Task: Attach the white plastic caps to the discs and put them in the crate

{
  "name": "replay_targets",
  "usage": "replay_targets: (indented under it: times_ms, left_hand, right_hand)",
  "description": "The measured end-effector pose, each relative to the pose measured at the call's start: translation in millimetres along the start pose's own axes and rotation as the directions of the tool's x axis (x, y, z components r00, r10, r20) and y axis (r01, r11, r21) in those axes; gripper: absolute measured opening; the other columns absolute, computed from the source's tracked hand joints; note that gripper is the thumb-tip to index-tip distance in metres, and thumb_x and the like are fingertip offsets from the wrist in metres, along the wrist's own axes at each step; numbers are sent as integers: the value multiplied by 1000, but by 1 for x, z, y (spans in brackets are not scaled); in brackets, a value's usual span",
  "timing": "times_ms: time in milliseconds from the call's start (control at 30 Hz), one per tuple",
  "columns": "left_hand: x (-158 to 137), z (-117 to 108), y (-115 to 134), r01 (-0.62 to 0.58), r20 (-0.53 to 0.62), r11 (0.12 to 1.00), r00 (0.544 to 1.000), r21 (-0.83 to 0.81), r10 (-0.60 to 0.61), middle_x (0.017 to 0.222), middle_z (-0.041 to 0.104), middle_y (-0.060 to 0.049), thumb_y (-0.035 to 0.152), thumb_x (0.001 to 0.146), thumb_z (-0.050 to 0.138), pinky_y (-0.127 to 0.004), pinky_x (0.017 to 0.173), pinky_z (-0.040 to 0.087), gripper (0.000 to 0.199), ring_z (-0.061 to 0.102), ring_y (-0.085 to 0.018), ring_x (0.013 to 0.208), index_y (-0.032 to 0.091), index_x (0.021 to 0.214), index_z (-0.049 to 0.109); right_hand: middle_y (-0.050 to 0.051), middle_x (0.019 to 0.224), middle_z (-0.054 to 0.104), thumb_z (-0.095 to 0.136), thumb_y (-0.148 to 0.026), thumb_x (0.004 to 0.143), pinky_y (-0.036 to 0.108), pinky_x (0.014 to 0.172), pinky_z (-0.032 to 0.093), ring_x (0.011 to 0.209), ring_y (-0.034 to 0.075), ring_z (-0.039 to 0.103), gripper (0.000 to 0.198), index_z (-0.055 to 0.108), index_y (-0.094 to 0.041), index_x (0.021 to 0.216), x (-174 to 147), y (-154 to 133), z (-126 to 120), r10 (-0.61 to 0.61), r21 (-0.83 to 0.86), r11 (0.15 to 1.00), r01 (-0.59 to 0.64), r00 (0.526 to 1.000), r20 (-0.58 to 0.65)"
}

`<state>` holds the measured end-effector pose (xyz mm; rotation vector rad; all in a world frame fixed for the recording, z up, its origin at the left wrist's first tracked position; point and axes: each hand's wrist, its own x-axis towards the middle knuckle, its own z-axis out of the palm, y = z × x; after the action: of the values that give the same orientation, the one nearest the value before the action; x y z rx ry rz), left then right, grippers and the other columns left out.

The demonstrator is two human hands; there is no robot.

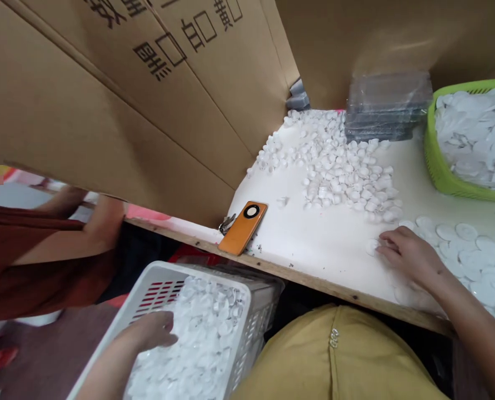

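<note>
My left hand [153,330] hangs over a white plastic basket [247,311] filled with small white plastic pieces [205,328]. Its fingers are apart and I see nothing between them. On the white tabletop [305,239], my right hand [409,253] has its thumb and fingertips at the edge of a thin round white plastic disc [371,246], apparently pinching it. More flat white discs [476,255] lie spread beside and beyond that hand. A heap of small white cap-like pieces [343,172] covers the tabletop ahead of it.
An orange phone [243,229] lies by the wooden table edge [314,286], with keys [227,224] beside it. Tall cardboard [168,122] walls off the left. A green basket [434,161] of discs and stacked clear plastic packs [386,105] stand behind. Another person's arm [101,222] is at left.
</note>
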<state>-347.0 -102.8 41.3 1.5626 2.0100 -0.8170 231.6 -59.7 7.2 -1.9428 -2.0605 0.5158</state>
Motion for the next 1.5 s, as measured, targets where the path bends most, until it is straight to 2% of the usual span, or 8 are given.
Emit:
replay_targets:
  times_ms: [67, 167, 367, 533, 700, 900, 1200, 1500]
  left_hand:
    - [-2, -3, 15, 19, -87, 998, 996, -56, -24, 70, 64, -3, 40, 61, 58, -29, 64, 41, 22, 61, -25, 72, 20, 70, 60]
    - [-5, -36, 88, -265, -380, 950, 906, -166, 186, 88, 68, -4, 46, 79, 45, -29, 73, 44, 32, 61, -22, 83, 21, 88, 63]
    - [20, -96, 283, -734, -763, 679, 436, 4, 477, 100, 63, -7, 30, 84, 54, -32, 89, 45, 23, 56, -21, 98, 19, 102, 64]
    - [49, -109, 366, -689, -676, 706, 443, 164, 589, 101, 59, -13, 16, 77, 60, -37, 86, 46, 20, 53, -27, 101, 14, 96, 67]
    - [40, -92, 360, -806, -681, 590, 409, 42, 608, 97, 63, -10, 22, 81, 62, -33, 83, 47, 22, 57, -23, 95, 15, 100, 68]
    - [21, -40, 347, -959, -598, 252, 280, -132, 751, 92, 67, -4, 28, 81, 67, -27, 82, 46, 23, 60, -17, 87, 19, 102, 68]
    - [27, -34, 347, -961, -570, 276, 244, -31, 785, 84, 62, -4, 37, 82, 65, -28, 82, 42, 25, 56, -18, 86, 21, 101, 68]
    - [25, -39, 347, -943, -528, 318, 319, -95, 787, 83, 62, -4, 33, 82, 63, -28, 79, 43, 15, 56, -19, 85, 20, 88, 69]
  right_hand:
    - [8, 98, 60, 59, -32, 83, 30, 60, 41, 77, 21, 58, 18, 65, -21, 96, -1, -8, 6, -128, -135, 983, 128, 992, 14]
    - [9, 92, 60, 62, -26, 82, 33, 66, 42, 81, 24, 57, 10, 65, -19, 89, 1, -16, 8, -303, -290, 909, 300, 952, 36]
    - [11, 78, 63, 44, -15, 88, 34, 62, 40, 71, 23, 59, 23, 66, -14, 83, 12, -14, 7, -300, -406, 875, 263, 953, -30]
    - [5, 80, 66, 46, -19, 84, 32, 62, 45, 70, 21, 63, 21, 62, -20, 97, 11, -12, -7, 8, 28, 1000, -4, 988, -151]
    - [-2, 70, 59, 59, -44, 81, 28, 59, 50, 64, 16, 64, 22, 58, -22, 83, -2, -25, -9, 188, 626, 760, -176, 981, 47]
    - [0, 69, 60, 65, -48, 74, 27, 57, 50, 63, 16, 63, 31, 62, -20, 86, 5, -43, 6, 160, 762, 588, -270, 963, 218]
    - [-3, 53, 56, 68, -42, 69, 22, 41, 38, 47, 13, 54, 27, 57, -19, 78, 23, -63, 23, 170, 713, 608, -349, 935, 312]
    - [-2, 47, 57, 73, -42, 67, 20, 36, 36, 40, 13, 54, 32, 51, -19, 73, 27, -57, 24, 224, 677, 591, -439, 895, 385]
